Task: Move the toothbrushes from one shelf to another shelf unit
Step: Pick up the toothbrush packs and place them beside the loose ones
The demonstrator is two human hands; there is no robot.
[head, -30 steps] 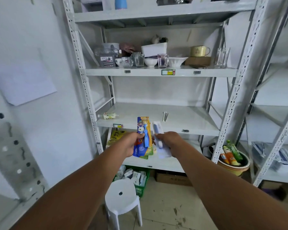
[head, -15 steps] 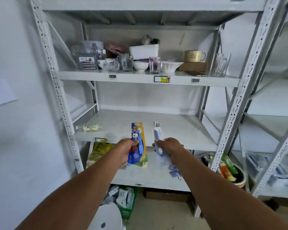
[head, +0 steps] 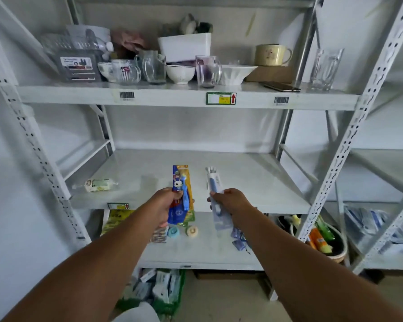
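My left hand (head: 166, 203) grips two packaged children's toothbrushes (head: 181, 194), a blue pack with a cartoon rabbit in front of an orange one, held upright. My right hand (head: 229, 201) grips a white and blue packaged toothbrush (head: 213, 182), also upright. Both hands are over the front edge of the middle shelf (head: 254, 182) of the white metal shelf unit. A small grey item (head: 211, 169) lies on that shelf just behind the right pack.
A small tube (head: 97, 185) lies at the middle shelf's left. The upper shelf (head: 172, 97) carries glasses, bowls and a mug. The lower shelf (head: 196, 249) has small round items and packets. A second shelf unit (head: 382, 173) and a bowl of bottles (head: 321, 235) are to the right.
The view has moved closer to the shelf unit and both hands with their toothbrush packs have come forward over the middle shelf's front edge. The grips are unchanged.
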